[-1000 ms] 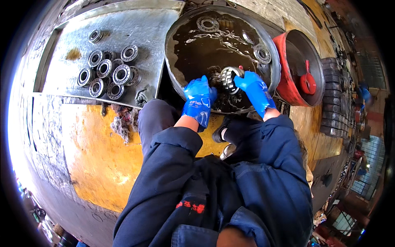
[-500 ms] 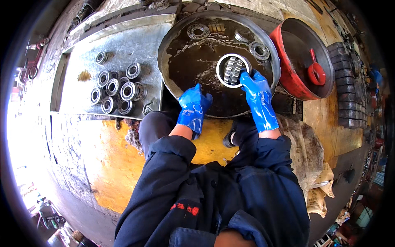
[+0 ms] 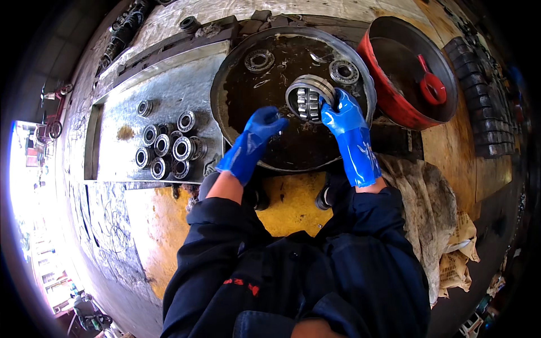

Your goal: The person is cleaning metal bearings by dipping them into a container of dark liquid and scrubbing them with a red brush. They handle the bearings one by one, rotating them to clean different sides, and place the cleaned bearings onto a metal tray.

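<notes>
My right hand (image 3: 342, 112), in a long blue rubber glove, grips a large roller bearing (image 3: 307, 104) by its right side. The bearing is tilted, with rows of shiny rollers showing inside its outer ring. It is held above a wide round metal pan (image 3: 217, 93) of dark brown liquid. My left hand (image 3: 262, 127), gloved alike, hovers over the pan's left part, holding nothing, its fingers slightly bent and apart. Two more bearings sit in the liquid, one at the far left (image 3: 259, 60) and another at the far right (image 3: 344, 72).
Left of the pan, a metal tray (image 3: 115, 115) carries several smaller bearings (image 3: 162, 145). A red round tub (image 3: 375, 84) at the right holds a red dipper (image 3: 432, 88). Beyond it stands a row of dark blocks (image 3: 484, 107). A stained cloth (image 3: 417, 208) lies at lower right.
The bearing in my right hand has been tilted, so its outer side now shows more. My left hand has lifted forward, over the liquid. The whole view has shifted slightly.
</notes>
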A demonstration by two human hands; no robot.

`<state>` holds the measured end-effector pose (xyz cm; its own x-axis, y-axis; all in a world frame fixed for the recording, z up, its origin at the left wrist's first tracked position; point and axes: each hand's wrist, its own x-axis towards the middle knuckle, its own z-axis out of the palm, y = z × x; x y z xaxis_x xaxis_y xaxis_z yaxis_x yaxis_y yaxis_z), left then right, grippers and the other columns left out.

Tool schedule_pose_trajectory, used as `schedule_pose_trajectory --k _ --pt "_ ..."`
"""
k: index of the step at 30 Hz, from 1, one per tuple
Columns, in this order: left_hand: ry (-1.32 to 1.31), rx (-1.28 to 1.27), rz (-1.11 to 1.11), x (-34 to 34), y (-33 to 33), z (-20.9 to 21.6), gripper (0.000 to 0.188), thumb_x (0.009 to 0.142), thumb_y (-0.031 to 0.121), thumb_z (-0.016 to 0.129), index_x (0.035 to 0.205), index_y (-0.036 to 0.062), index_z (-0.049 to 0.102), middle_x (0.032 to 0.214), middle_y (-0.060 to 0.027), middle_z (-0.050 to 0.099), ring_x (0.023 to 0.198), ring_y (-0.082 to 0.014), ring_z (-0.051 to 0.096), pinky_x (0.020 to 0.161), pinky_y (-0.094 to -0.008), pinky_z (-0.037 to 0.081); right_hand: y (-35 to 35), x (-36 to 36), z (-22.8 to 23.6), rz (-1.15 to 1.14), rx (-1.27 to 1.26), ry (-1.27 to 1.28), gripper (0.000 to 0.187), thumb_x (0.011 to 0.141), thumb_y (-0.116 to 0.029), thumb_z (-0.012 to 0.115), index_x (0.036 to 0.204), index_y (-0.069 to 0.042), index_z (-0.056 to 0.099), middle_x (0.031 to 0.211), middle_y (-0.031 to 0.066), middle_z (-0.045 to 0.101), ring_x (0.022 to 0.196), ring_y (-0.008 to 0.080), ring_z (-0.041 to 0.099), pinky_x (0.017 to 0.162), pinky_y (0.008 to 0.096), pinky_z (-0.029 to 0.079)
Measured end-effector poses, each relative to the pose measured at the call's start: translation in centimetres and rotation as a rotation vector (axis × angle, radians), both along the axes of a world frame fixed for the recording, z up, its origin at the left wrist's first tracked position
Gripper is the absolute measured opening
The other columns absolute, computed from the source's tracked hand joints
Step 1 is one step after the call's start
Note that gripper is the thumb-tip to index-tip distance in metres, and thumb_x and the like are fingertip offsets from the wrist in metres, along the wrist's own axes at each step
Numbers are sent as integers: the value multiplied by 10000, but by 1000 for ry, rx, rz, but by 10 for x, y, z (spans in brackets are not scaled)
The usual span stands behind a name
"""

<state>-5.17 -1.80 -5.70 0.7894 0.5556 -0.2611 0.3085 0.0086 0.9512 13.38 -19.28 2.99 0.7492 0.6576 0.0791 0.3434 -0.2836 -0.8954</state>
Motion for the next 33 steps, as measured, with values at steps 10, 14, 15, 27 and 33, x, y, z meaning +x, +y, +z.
schedule_pose_trajectory --k 10,14,15,27,33 --pt "-422 -266 -176 13 -2 56 545 815 42 754 1330 -5 580 1253 -109 641 1156 -172 595 1013 -330 475 8 -10 -1 159 -18 180 434 817 -123 651 1222 33 649 1093 213 730 1034 296 715 923 375 537" --pt "-354 -316 -61 12 -5 30 526 837 21 724 1340 -6 573 1220 -111 671 1101 -193 638 992 -329 500 14 -28 25 139 -213 224 464 853 -206 625 1243 44 648 1071 183 735 1006 243 703 925 350 527" --pt "-335 -330 -38 10 -7 32 523 843 21 722 1343 -7 570 1217 -113 675 1092 -199 645 989 -330 504 16 -32 26 129 -239 238 470 861 -227 625 1247 42 650 1068 176 736 994 233 701 922 345 526" --pt "-151 -242 171 8 -11 38 318 899 10 660 1215 38 657 1068 -159 720 892 -289 727 733 -443 630 3 49 -4 6 143 560 426 950 -301 684 1290 -47 649 1169 125 719 1009 207 694 887 325 532" --pt "-210 -663 463 17 -7 40 323 885 -20 637 1203 39 653 1059 -155 720 894 -293 727 747 -452 631 -19 84 -33 -222 -665 -34 614 798 -534 733 1125 -15 734 1117 182 738 1040 292 705 911 392 527"
